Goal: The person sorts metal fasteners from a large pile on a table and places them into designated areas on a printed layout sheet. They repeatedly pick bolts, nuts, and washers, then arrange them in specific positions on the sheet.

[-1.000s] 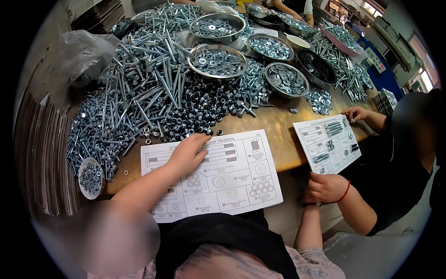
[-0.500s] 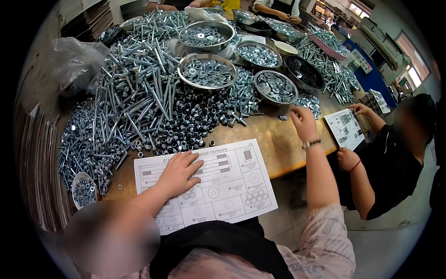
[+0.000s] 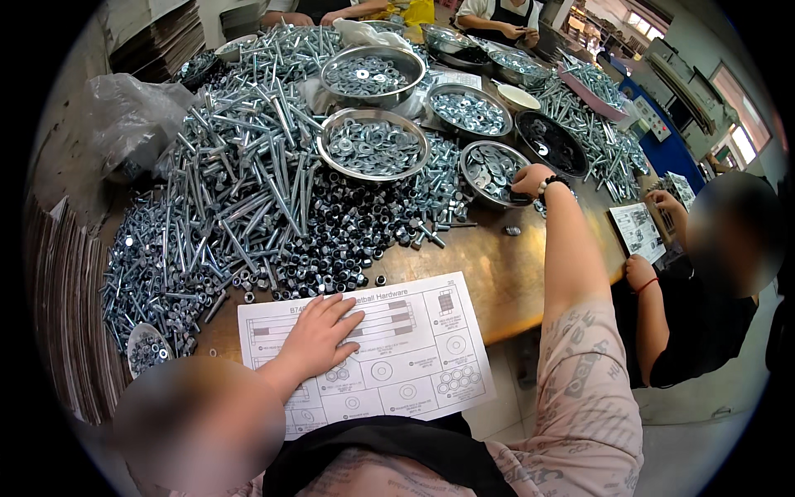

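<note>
My left hand (image 3: 321, 333) lies with fingers spread on a white printed sheet (image 3: 431, 398) that shows drawings of bolts, nuts and washers. Out to the right, my right hand (image 3: 532, 179) reaches over the near right rim of a small steel bowl (image 3: 489, 166) of large flat washers. Its fingers are curled down and pressed together at the bowl; what is between them is hidden. A short ribbed metal piece, perhaps a small stack of washers (image 3: 512, 231), lies on the wooden table (image 3: 447, 269) just below that bowl.
A big heap of bolts (image 3: 257, 157) and loose black-and-silver nuts (image 3: 339, 224) covers the left. Steel bowls of washers (image 3: 373, 149) stand behind, beside a black bowl (image 3: 551, 141). At right a co-worker's hand (image 3: 642, 269) holds another sheet (image 3: 638, 232).
My right hand has moved from beside the washer bowl onto its near right rim. My left hand stays on the sheet. The whole view has shifted slightly.
</note>
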{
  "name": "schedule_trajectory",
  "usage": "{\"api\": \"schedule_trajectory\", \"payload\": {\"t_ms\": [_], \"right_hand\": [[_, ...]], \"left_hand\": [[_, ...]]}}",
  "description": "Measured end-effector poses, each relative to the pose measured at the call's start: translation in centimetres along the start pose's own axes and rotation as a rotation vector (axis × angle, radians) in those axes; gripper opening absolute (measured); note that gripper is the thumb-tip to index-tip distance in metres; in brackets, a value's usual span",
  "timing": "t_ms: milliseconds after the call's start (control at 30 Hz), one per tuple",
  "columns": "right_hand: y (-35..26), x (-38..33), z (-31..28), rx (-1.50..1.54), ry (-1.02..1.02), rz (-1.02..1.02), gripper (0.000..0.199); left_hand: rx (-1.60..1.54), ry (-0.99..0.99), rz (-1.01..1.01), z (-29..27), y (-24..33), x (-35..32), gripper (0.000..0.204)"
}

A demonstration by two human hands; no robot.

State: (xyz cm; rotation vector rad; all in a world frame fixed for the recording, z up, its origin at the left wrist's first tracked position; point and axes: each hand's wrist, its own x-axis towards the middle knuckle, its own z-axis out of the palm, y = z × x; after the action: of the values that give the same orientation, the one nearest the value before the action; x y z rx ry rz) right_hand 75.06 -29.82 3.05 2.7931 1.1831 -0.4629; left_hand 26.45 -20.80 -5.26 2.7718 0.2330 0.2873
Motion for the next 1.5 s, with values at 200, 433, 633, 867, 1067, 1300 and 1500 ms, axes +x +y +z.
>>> {"api": "schedule_trajectory", "payload": {"t_ms": [200,433,633,867,1067,1300,1500], "right_hand": [[0.0,-0.1,0.5,0.147,0.138,-0.012,0.027],[0.9,-1.0,1.1,0.550,0.231,-0.044,0.031],[1.2,-1.8,1.6,0.713,0.353,-0.021,0.034],[-5.0,-12.5,6.3,0.834,0.271,-0.401,0.025],[-8.7,-22.3,12.3,0.441,0.025,-0.542,0.015],[-9.5,-24.5,14.8,0.222,0.306,-0.550,0.015],[-10.1,-24.1,13.2,0.324,0.359,-0.447,0.020]], "left_hand": [[0.005,0.006,0.002,0.1,0.0,0.0,0.048],[-0.008,0.036,0.003,0.1,0.0,0.0,0.047],[-0.015,0.028,0.016,0.0,0.1,0.4,0.047],[-0.027,0.043,0.026,0.4,0.0,0.2,0.050],[-0.013,0.059,0.010,0.4,0.0,-0.2,0.047],[0.011,0.046,0.007,0.5,0.1,-0.1,0.045],[0.011,0.029,0.018,0.6,-0.3,-0.3,0.047]]}}
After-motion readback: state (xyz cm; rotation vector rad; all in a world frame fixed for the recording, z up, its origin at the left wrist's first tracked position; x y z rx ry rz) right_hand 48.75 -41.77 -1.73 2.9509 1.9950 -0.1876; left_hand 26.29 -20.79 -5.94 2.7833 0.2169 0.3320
